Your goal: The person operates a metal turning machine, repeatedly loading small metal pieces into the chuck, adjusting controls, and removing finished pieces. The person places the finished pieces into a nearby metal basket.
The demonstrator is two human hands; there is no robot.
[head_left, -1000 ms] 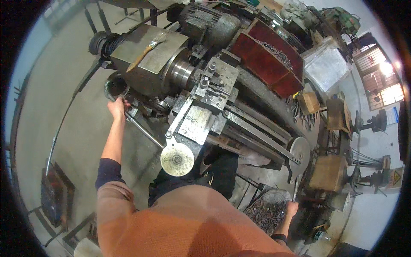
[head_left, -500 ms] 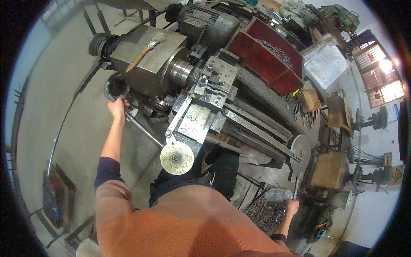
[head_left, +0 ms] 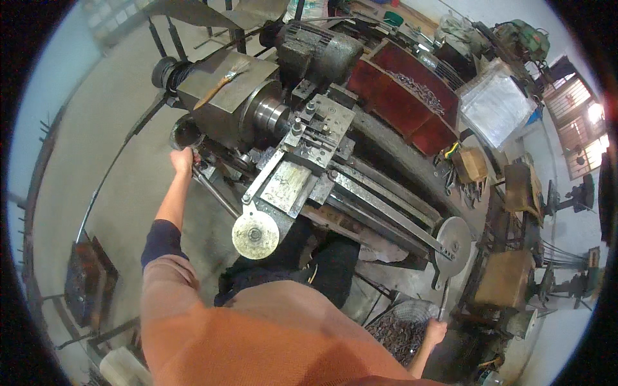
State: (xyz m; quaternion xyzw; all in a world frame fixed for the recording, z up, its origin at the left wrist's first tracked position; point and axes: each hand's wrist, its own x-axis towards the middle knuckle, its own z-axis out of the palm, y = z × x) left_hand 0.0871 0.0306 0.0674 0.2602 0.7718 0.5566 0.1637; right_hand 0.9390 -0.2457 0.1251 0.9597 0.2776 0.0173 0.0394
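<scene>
A lathe (head_left: 384,217), its carriage (head_left: 287,185) slightly nearer the headstock (head_left: 226,114) than before, stands with open floor (head_left: 145,193) off its left end, the right hand (head_left: 436,330) clamped on a lever (head_left: 445,299) at its right end, the left hand (head_left: 184,159), grip unclear, beside a cup-shaped part (head_left: 175,135).

Right fingers (head_left: 436,331) around lever (head_left: 444,302), brush (head_left: 216,91) on machine (head_left: 220,119)

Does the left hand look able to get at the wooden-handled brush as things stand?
Probably yes: the brush lies uncovered on top of the machine's headstock, beyond the left hand. That hand would likely have to leave the dark cup-shaped part beside it and rise over the headstock's edge.
</scene>
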